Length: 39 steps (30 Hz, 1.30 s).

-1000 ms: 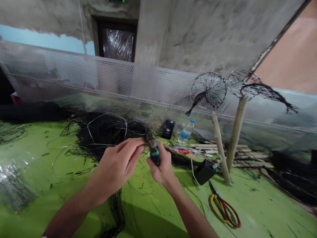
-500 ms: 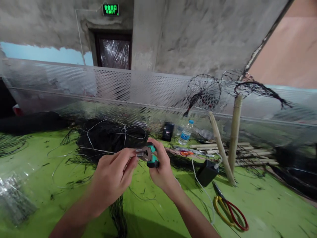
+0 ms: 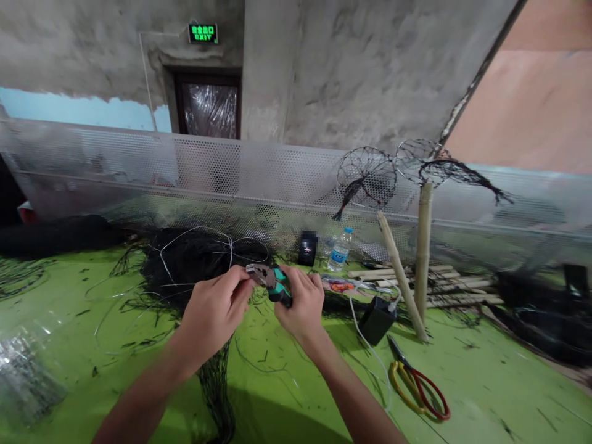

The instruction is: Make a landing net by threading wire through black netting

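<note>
My right hand [image 3: 300, 302] is closed round the green-and-black handles of a pair of pliers [image 3: 263, 275]. The jaws point left and slightly up, at the fingertips of my left hand [image 3: 215, 308]. Those fingers are pinched together, and a thin silvery wire [image 3: 178, 284] runs into them from the left; its end in the fingers is hidden. Behind my left hand lies a heap of black netting [image 3: 185, 253] with loops of wire over it. A strand of black net [image 3: 215, 394] hangs or lies below my hands.
Scissors [image 3: 419, 385] with red and yellow handles lie at the right on the green tabletop [image 3: 277, 419]. Behind them are a black box [image 3: 377, 320] with a white cable, bamboo posts [image 3: 423, 246], a water bottle [image 3: 339, 250] and a phone [image 3: 308, 248]. Clear plastic bags [image 3: 28, 376] lie at left.
The pliers have turned so their jaws tilt further up, and more of my right hand's back shows. The whole view has shifted slightly. My left hand stays pinched.
</note>
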{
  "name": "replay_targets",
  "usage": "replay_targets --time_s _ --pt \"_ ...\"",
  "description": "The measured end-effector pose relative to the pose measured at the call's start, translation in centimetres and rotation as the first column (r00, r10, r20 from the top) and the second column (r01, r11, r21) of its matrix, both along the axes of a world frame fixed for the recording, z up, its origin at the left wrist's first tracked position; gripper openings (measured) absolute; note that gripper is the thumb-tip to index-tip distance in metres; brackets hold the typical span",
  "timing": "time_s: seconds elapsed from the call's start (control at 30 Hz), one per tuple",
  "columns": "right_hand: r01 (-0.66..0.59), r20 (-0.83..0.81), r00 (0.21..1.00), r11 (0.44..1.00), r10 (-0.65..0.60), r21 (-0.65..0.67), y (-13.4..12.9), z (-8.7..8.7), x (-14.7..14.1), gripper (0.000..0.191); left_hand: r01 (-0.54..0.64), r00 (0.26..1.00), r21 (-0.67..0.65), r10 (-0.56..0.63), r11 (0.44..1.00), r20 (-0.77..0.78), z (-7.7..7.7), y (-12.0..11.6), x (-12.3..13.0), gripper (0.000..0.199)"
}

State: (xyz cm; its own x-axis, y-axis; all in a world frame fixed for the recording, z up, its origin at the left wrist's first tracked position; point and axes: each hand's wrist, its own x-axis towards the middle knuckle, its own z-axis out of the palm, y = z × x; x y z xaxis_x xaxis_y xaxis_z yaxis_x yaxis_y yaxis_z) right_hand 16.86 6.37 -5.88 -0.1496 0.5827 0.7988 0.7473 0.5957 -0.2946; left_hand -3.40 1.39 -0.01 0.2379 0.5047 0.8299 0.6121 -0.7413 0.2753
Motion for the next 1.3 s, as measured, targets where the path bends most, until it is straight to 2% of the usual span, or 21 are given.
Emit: replay_targets --time_s 0.27,0.33,0.43,0.53,0.63,0.77,0.9,0.97,1.07,1.17,1.23,1.3 --pt "-0.06 -0.002 0.998 0.984 0.061 -0.168 2.0 -1.8 0.0 0.039 -0.009 0.999 -0.12 0.005 0.993 -0.036 -0.6 2.3 0.1 0.017" --pt "-0.055 0.0 0.998 0.978 0.057 -0.2 2.2 -2.2 -0.1 0.035 -0.083 0.993 -0.158 0.068 0.984 -0.1 -0.8 2.8 -0.2 0.018" --pt "-0.016 0.003 1.0 0.973 0.017 -0.228 2.4 -2.1 -0.3 0.035 -0.27 0.947 -0.179 0.227 0.946 -0.226 -1.1 3.5 -0.5 0.018" --pt "0.028 0.002 1.0 0.974 -0.028 -0.224 2.4 -1.9 -0.3 0.034 -0.339 0.918 -0.209 0.273 0.917 -0.289 -1.2 4.3 -0.5 0.018" --pt "0.012 -0.02 1.0 0.978 -0.017 -0.209 2.7 -2.0 -0.1 0.042 -0.365 0.904 -0.237 0.282 0.9 -0.32 -1.3 4.7 -0.2 0.022" --pt "-0.092 -0.066 0.995 0.978 0.081 -0.186 3.7 -2.8 0.2 0.065 -0.402 0.889 -0.237 0.314 0.885 -0.335 -1.4 4.7 0.4 0.023" --pt "-0.156 -0.11 0.984 0.972 0.138 -0.177 4.6 -3.1 0.4 0.068 -0.45 0.864 -0.241 0.35 0.86 -0.362 -1.2 4.7 0.3 0.027" --pt "-0.129 -0.131 0.986 0.973 0.105 -0.191 5.0 -2.8 0.8 0.064 -0.484 0.844 -0.245 0.373 0.84 -0.385 -0.9 4.8 -0.1 0.027" --pt "0.012 -0.152 0.987 0.964 -0.054 -0.264 5.8 -1.8 2.6 0.057 -0.527 0.813 -0.251 0.396 0.812 -0.427 -0.3 4.9 -1.1 0.024" --pt "0.204 -0.097 0.959 0.885 -0.267 -0.419 7.0 -0.9 6.1 0.049 -0.545 0.799 -0.253 0.404 0.799 -0.445 0.1 4.7 -1.8 0.024" --pt "0.332 0.002 0.919 0.77 -0.395 -0.545 7.6 -0.9 8.7 0.041 -0.537 0.807 -0.247 0.405 0.807 -0.429 0.2 4.4 -1.9 0.024" --pt "0.439 0.124 0.864 0.61 -0.488 -0.66 7.9 -1.6 10.6 0.037 -0.487 0.838 -0.212 0.384 0.848 -0.387 0.0 3.9 -1.8 0.022"
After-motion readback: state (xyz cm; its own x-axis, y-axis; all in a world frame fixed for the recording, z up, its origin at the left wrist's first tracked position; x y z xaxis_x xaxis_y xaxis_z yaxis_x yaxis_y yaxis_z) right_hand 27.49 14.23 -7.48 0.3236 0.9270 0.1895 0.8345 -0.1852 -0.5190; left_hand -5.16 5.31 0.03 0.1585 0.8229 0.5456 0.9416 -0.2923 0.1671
